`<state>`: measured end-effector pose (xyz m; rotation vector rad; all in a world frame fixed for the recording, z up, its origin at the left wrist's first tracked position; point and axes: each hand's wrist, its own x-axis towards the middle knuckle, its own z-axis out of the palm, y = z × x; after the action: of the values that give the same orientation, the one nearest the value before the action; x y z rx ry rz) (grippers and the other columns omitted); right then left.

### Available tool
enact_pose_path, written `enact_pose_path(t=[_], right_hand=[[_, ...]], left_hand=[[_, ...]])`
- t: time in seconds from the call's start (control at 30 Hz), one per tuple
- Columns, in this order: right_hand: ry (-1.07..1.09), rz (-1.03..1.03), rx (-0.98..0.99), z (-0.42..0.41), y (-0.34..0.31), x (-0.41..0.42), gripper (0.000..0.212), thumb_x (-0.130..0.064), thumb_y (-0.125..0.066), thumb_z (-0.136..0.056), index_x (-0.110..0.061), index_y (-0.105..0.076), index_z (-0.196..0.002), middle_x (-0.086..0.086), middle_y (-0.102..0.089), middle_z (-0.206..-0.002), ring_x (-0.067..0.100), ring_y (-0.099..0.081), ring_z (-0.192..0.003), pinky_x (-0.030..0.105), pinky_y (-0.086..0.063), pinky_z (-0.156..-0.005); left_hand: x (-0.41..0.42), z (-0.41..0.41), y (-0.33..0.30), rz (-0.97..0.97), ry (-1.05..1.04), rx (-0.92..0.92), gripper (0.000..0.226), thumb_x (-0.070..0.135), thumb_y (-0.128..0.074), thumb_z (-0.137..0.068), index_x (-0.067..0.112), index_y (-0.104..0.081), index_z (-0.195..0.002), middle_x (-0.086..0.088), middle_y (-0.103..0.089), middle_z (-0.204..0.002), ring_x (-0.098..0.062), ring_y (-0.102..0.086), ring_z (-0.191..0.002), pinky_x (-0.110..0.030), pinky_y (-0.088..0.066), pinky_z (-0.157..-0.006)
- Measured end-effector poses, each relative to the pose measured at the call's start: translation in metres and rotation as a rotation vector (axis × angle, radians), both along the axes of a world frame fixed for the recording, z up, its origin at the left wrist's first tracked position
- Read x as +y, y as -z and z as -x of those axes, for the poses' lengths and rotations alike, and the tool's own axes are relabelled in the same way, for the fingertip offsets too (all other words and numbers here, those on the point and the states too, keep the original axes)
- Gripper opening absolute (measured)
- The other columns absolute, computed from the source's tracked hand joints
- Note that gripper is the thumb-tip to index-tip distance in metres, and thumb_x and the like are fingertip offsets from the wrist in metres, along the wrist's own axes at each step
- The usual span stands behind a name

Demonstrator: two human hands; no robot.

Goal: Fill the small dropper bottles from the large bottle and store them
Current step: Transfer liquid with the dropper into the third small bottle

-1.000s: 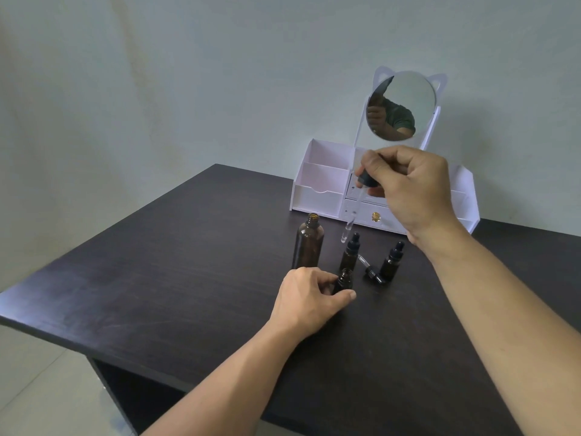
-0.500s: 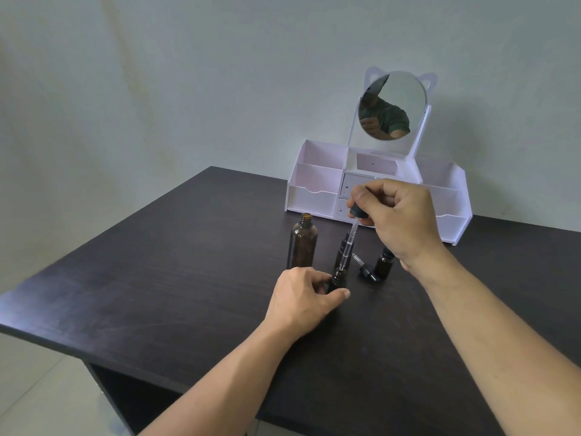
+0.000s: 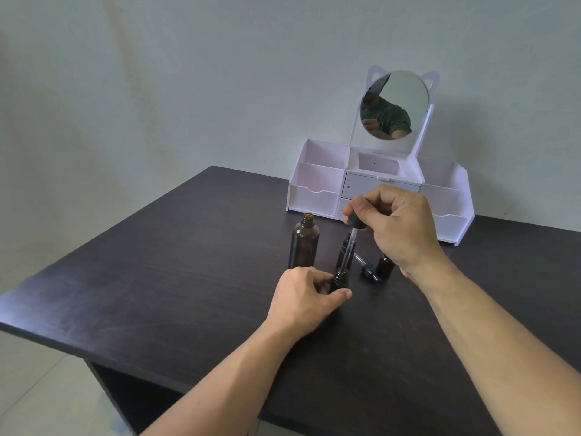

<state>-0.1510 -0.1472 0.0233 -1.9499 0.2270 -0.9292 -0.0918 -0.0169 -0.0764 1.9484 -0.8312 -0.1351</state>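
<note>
Fingers of the left hand (image 3: 301,294) curl round a small open dropper bottle (image 3: 341,278) standing on the dark table (image 3: 157,278), thumb across its near side. Above that grip, the right hand (image 3: 399,228) pinches the black bulb of a dropper (image 3: 352,243), whose glass tube slants down with its tip at the small bottle's mouth. Just beyond the left hand's knuckles stands the large amber bottle (image 3: 304,243), uncapped and upright. Behind the held bottle a second small bottle (image 3: 345,250) is partly hidden by the tube. Under the right wrist, a third small bottle (image 3: 385,266) stands with a loose dropper cap (image 3: 367,272) lying beside it. Beyond both hands sits a white organizer (image 3: 317,196) with a round mirror (image 3: 394,103).
</note>
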Motion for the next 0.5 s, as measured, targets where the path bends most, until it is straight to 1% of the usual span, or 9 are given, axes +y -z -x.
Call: enact_pose_path(t=[0.07,0.1,0.2,0.27,0.33,0.37,0.43,0.5], right_hand=[[-0.001,0.006,0.013,0.002,-0.002,0.0,0.017,-0.012,-0.067,-0.089,-0.011,-0.071,-0.073,-0.003,-0.074,-0.07,0.012,-0.07,-0.066,0.028,-0.056,-0.069],[0.002,0.007,0.015,0.002,-0.004,0.0,0.015,-0.013,-0.067,-0.089,-0.01,-0.072,-0.075,-0.003,-0.074,-0.071,0.011,-0.07,-0.067,0.026,-0.056,-0.069],[0.018,0.006,-0.026,0.004,-0.015,0.0,0.011,-0.015,-0.068,-0.089,-0.011,-0.073,-0.08,0.001,-0.074,-0.075,0.013,-0.072,-0.069,0.023,-0.056,-0.068],[0.045,0.004,-0.094,0.0,-0.026,0.001,0.01,-0.016,-0.067,-0.089,-0.011,-0.073,-0.083,0.001,-0.074,-0.075,0.012,-0.072,-0.068,0.022,-0.055,-0.067],[0.064,0.004,-0.162,-0.008,-0.035,0.002,0.01,-0.015,-0.067,-0.089,-0.007,-0.073,-0.088,0.002,-0.073,-0.076,0.012,-0.072,-0.069,0.026,-0.058,-0.07],[0.068,0.008,-0.186,-0.012,-0.038,0.004,0.011,-0.015,-0.067,-0.089,-0.006,-0.073,-0.089,0.003,-0.073,-0.077,0.013,-0.072,-0.069,0.029,-0.059,-0.072],[0.065,0.011,-0.215,-0.022,-0.042,0.008,0.012,-0.016,-0.067,-0.089,-0.005,-0.073,-0.09,0.004,-0.074,-0.078,0.015,-0.072,-0.07,0.035,-0.06,-0.075],[0.053,0.0,-0.229,-0.033,-0.044,0.011,0.01,-0.017,-0.068,-0.089,-0.008,-0.073,-0.087,0.004,-0.074,-0.077,0.018,-0.073,-0.071,0.041,-0.06,-0.077]], left_hand=[[0.0,-0.001,0.0,0.003,0.002,-0.004,0.034,0.046,-0.076,-0.078,0.015,-0.075,-0.092,-0.004,-0.068,-0.071,-0.018,-0.066,-0.071,-0.038,-0.056,-0.073],[0.0,-0.001,0.0,0.005,0.001,-0.004,0.033,0.046,-0.076,-0.078,0.016,-0.075,-0.092,-0.004,-0.067,-0.072,-0.017,-0.065,-0.071,-0.037,-0.056,-0.073],[0.0,-0.001,0.001,0.003,0.004,0.0,0.032,0.047,-0.075,-0.077,0.018,-0.074,-0.09,-0.003,-0.067,-0.071,-0.015,-0.064,-0.069,-0.035,-0.056,-0.071],[-0.001,-0.002,0.003,0.002,0.007,-0.008,0.029,0.047,-0.076,-0.077,0.018,-0.074,-0.084,-0.004,-0.066,-0.069,-0.013,-0.06,-0.062,-0.036,-0.055,-0.068],[-0.002,-0.003,0.004,-0.006,0.005,-0.016,0.029,0.046,-0.075,-0.077,0.017,-0.073,-0.078,-0.005,-0.065,-0.067,-0.009,-0.053,-0.057,-0.037,-0.053,-0.067],[-0.003,-0.003,0.004,-0.009,0.002,-0.017,0.031,0.047,-0.075,-0.077,0.015,-0.073,-0.076,-0.005,-0.064,-0.066,-0.009,-0.052,-0.056,-0.038,-0.053,-0.066],[-0.003,-0.004,0.004,-0.013,0.004,-0.019,0.035,0.047,-0.075,-0.076,0.013,-0.072,-0.076,-0.005,-0.064,-0.067,-0.016,-0.056,-0.059,-0.039,-0.054,-0.067],[-0.003,-0.004,0.005,-0.014,0.008,-0.02,0.036,0.048,-0.074,-0.076,0.012,-0.072,-0.078,-0.005,-0.064,-0.067,-0.018,-0.06,-0.063,-0.04,-0.054,-0.067]])
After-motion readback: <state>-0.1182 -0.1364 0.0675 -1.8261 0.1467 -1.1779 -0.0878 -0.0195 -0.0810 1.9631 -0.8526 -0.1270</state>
